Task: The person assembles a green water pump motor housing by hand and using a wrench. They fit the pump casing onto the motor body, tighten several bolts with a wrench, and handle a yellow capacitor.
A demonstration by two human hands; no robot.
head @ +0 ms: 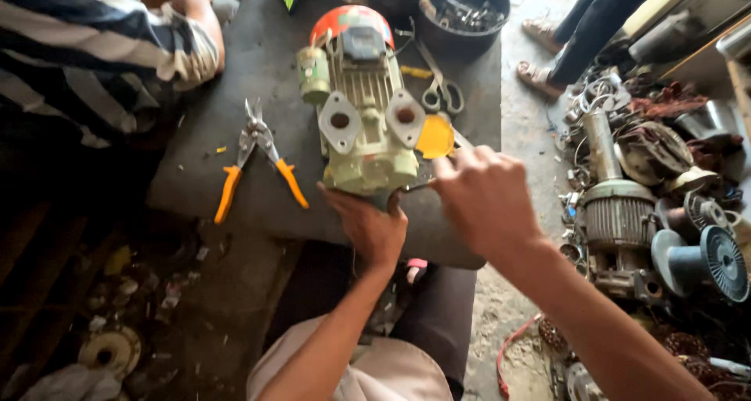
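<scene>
A pale green water pump (366,115) with an orange end cap lies on the dark workbench (235,174). My left hand (368,227) presses against the pump's near end from below. My right hand (483,196) grips a metal wrench (408,191) whose jaw sits at the pump's near end. A yellow disc (435,137) lies beside the pump's right flange.
Orange-handled snips (258,157) lie left of the pump. Scissors (438,88) and a black bowl of parts (461,14) sit at the back. A person in a striped shirt (94,49) leans on the left; another person's sandalled feet (540,53) stand right. Motor parts (649,205) cover the floor.
</scene>
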